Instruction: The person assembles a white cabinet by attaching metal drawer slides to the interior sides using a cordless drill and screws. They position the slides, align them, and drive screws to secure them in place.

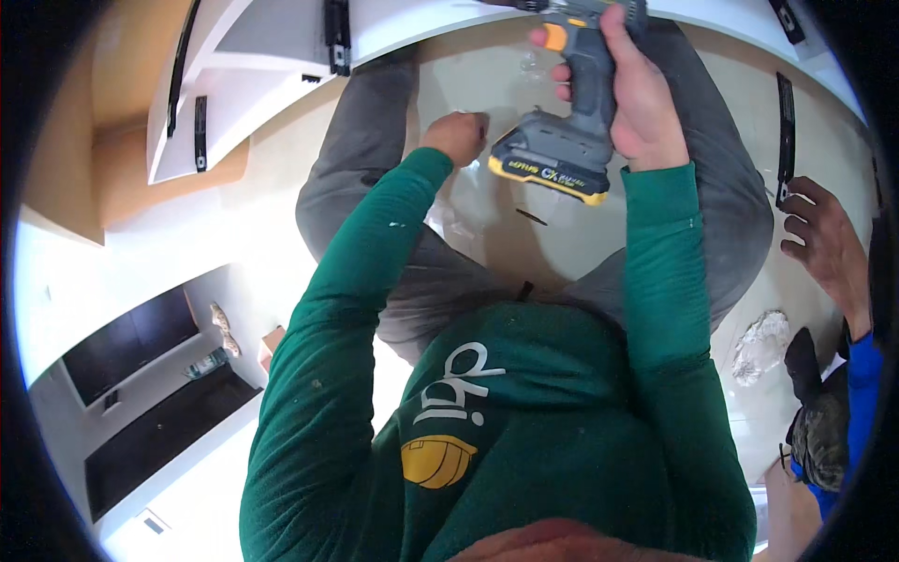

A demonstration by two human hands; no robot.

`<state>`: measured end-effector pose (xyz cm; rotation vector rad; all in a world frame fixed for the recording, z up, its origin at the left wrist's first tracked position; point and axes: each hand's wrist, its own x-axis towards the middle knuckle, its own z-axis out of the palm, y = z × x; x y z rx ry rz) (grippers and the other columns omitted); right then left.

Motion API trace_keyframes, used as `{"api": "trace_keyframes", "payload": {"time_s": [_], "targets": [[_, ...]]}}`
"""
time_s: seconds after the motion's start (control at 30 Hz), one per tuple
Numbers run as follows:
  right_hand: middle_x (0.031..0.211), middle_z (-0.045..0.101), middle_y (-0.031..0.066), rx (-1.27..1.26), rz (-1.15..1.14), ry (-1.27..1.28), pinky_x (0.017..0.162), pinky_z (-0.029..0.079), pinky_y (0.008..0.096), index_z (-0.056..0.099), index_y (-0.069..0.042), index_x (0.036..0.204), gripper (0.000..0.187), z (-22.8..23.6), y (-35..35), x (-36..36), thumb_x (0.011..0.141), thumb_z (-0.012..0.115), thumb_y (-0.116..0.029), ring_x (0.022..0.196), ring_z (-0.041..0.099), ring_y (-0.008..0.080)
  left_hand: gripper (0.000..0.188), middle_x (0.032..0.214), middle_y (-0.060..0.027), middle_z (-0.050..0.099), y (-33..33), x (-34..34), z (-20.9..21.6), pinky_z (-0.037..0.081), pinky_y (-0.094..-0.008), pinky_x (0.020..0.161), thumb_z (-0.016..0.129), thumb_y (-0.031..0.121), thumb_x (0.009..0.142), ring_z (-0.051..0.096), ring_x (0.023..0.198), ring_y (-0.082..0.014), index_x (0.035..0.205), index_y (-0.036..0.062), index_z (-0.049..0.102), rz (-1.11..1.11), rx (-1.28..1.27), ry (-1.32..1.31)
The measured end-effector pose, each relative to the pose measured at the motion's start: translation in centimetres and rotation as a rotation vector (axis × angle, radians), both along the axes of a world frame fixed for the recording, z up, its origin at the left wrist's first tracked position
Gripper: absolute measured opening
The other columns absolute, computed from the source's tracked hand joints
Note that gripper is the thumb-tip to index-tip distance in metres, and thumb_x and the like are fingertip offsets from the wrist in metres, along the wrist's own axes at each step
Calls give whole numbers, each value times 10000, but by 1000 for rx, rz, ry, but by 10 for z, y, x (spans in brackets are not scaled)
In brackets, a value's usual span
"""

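Grey-and-yellow plastic cordless drill [590,98] is held above the pale floor [459,70], between the person's grey-trousered legs [348,155], battery end toward the torso. Right hand [648,103]: fingers wrapped around the drill's handle. Left hand [456,138]: curled, near the curved-looking white panel [412,19]; whether it grips anything cannot be told. Co-worker's hand [824,234], at right, is at the lower end of a long black rail [786,126].

R hand [648,105] fingers partly hidden behind drill [592,89] grip; drill top, above them, cut off by pic edge; L hand [456,138] fingers curled, contents hidden; thin dk pc [531,216] below both hands' fingers, too sm. to ID; co-worker [860,412], far rt of R fingers, mostly cut off
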<state>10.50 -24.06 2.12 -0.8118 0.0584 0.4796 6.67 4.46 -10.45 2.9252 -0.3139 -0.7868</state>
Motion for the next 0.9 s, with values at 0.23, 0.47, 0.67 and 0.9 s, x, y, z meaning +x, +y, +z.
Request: {"api": "trace_keyframes", "payload": {"time_s": [0.23, 0.47, 0.67, 0.9], "targets": [[1163, 719, 159, 13, -68, -42, 616, 566, 277, 529, 2, 1358, 524, 21, 41, 1, 1099, 411, -438, 684, 609, 134, 417, 993, -154, 752, 23, -12, 64, 567, -449, 857, 756, 363, 835, 711, 960, -374, 1148, 91, 712, 55, -210, -62], [884, 678, 129, 46, 52, -47, 620, 562, 330, 581, -14, 1019, 437, 26, 109, 82, 1104, 401, -403, 689, 641, 225, 363, 906, -78, 712, 155, -30, 213, 539, -263, 721, 732, 332, 954, 684, 789, -140, 1101, 1, 701, 712, -848, -570], [783, 635, 163, 150, -67, -10, 623, 571, 402, 520, -34, 1027, 423, -5, 165, 191, 1110, 346, -411, 658, 621, 273, 790, 1122, -194, 687, 169, 38, 228, 509, -348, 930, 869, 404, 802, 656, 1057, -245, 1313, -96, 534, 723, -849, -779], [717, 627, 146, 233, 45, 30, 555, 569, 425, 545, -39, 986, 394, -20, 234, 229, 1102, 396, -385, 597, 630, 286, 549, 974, -144, 685, 167, 72, 202, 490, -318, 828, 872, 190, 744, 619, 850, -194, 1102, -164, 652, 849, -1117, -862]]}}
